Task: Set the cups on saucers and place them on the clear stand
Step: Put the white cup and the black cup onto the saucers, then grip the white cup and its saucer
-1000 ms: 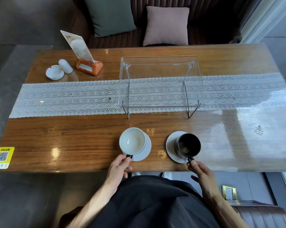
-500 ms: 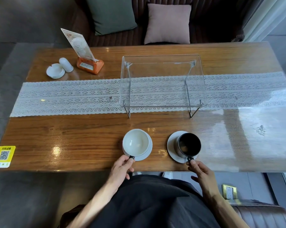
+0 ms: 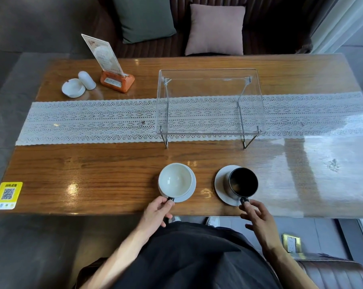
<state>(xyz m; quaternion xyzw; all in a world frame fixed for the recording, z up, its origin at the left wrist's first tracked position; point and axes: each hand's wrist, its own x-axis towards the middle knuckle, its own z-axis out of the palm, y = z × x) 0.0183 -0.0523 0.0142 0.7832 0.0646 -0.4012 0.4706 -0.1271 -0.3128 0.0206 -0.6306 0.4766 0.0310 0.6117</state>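
Observation:
A white cup (image 3: 175, 180) sits on a white saucer (image 3: 189, 193) near the table's front edge. My left hand (image 3: 158, 209) pinches that cup's dark handle. To the right, a black cup (image 3: 243, 181) rests on a second white saucer (image 3: 220, 184), and my right hand (image 3: 256, 215) grips its handle with thumb and forefinger. The clear stand (image 3: 210, 102) stands empty beyond both cups, over the lace runner.
The wooden table (image 3: 93, 167) carries a white lace runner (image 3: 93, 119) across its middle. At the back left are a white ashtray (image 3: 73, 88), a white shaker (image 3: 87, 80) and an orange menu holder (image 3: 117, 80). A yellow QR sticker (image 3: 8, 195) marks the front left corner.
The white cup has shifted right and now sits more squarely over its saucer. Both hands keep their hold on the handles; the black cup has stayed put.

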